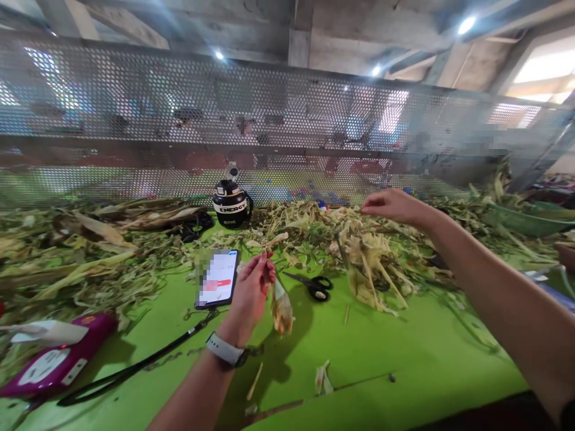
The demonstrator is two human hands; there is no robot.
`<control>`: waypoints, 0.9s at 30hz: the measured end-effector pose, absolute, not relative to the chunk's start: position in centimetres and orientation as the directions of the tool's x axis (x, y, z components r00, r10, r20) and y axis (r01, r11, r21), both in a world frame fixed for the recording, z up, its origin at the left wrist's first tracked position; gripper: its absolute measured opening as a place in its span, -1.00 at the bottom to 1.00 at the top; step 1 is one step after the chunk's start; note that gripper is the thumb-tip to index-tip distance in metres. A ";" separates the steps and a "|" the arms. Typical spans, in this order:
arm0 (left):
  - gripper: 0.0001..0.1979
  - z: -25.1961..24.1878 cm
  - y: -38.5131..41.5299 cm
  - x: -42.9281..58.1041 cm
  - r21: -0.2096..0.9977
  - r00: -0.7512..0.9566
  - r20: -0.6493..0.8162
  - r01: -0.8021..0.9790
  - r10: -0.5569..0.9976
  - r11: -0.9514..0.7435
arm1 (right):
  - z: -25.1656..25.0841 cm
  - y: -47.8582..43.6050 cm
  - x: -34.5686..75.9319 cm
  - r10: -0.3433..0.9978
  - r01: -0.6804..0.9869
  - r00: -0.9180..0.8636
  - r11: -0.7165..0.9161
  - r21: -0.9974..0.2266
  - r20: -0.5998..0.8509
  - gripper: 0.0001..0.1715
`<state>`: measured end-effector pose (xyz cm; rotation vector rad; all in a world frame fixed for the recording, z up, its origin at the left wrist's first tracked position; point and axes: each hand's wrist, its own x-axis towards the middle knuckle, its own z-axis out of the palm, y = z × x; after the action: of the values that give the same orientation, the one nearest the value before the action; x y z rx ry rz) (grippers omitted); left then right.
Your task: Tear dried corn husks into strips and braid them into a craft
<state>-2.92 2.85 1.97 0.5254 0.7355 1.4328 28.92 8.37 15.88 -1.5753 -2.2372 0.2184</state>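
My left hand point(257, 276), with a watch on its wrist, is closed in a pinch above the green table. Below its fingers hangs a dried, pale husk-like piece point(282, 311) with a brownish lower end. A small bit of red shows at the fingertips. To its left lies a phone point(220, 278) with a lit screen; black-handled scissors point(314, 286) are to its right. My right hand point(390, 206) is stretched out over the pile of dry husks point(368, 251), its fingers pressed together; whatever they hold, if anything, cannot be made out.
Behind the husks stands a black jug marked ENERGY point(231, 205), before a perforated metal screen point(278, 108). More dry leaves point(90, 263) cover the left side. A purple device point(63, 359) with a black strap point(148, 359) lies front left, and a green basket point(530, 218) is at right.
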 end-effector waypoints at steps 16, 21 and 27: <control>-0.87 3.1 2.0 -3.2 0.606 0.205 -0.091 -0.765 0.974 0.218 | 15.0 5.4 15.7 0.745 0.594 -0.659 0.433 -0.678 -0.102 -0.74; -0.79 2.3 2.1 -3.0 0.640 0.326 -0.137 -0.692 0.935 0.335 | 13.9 5.7 13.4 0.725 0.590 -0.683 0.478 -0.651 -0.087 -0.78; -0.67 1.8 2.2 -2.4 0.754 0.283 -0.099 -0.604 0.954 0.257 | 12.1 5.5 15.9 0.809 0.626 -0.576 0.343 -0.701 -0.118 -0.66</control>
<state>-2.36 2.20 1.77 0.6734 0.6257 1.1553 15.91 5.52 12.07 -1.2898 -2.3577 1.0594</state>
